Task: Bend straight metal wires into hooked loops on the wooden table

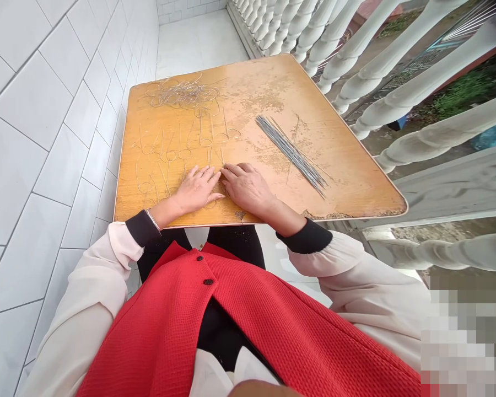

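Note:
My left hand (198, 190) lies palm down near the front edge of the wooden table (256, 77), its fingers spread over thin bent wires. Close beside it, my right hand (248, 187) rests on the tabletop, fingertips nearly meeting those of my left. Its fingers look extended, and a short wire end (222, 158) sticks out beyond them. Whatever lies beneath the palms is hidden. Several looped wires (169, 151) are spread across the left half of the table. A bundle of straight grey wires (291, 154) lies diagonally to the right of my hands.
A tangled heap of thin wire (184, 94) sits at the table's far left. White wall tiles (45, 143) run along the left side, and a white balustrade (364, 71) borders the right. Greenery shows beyond the railing.

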Demonstrator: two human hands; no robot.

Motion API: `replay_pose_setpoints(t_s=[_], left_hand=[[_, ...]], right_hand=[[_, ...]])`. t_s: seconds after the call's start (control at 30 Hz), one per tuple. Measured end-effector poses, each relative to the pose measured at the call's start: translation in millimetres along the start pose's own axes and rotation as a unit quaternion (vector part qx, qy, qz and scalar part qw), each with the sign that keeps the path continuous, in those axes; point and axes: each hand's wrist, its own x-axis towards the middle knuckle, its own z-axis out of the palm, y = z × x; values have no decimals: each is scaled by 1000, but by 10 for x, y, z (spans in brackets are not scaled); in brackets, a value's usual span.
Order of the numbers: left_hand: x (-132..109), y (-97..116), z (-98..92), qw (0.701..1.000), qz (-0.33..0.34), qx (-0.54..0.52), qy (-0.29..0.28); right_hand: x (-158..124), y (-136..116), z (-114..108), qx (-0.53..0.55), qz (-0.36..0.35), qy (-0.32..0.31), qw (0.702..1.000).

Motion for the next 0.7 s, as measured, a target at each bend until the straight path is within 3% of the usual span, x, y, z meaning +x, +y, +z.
replay_pose_setpoints(t_s=[0.2, 0.37, 0.47, 0.6, 0.7], left_hand=[[-53, -9, -20, 1000, -7, -18, 19], [-338, -203, -93, 997, -34, -44, 57], [-674, -483, -117, 986, -133, -32, 91], [-1108, -867, -49, 946, -304, -5, 114], [-1245, -978, 26, 944, -323, -21, 71]], right_hand=[[-4, -60, -70, -5, -9, -11, 1000], [-65, 41, -84, 20, 16, -6, 1000], [-108, 214, -146, 33, 34, 30, 998], [-28, 282, -301, 64, 2, 25, 998], [134, 131, -340, 75, -77, 4, 994]])
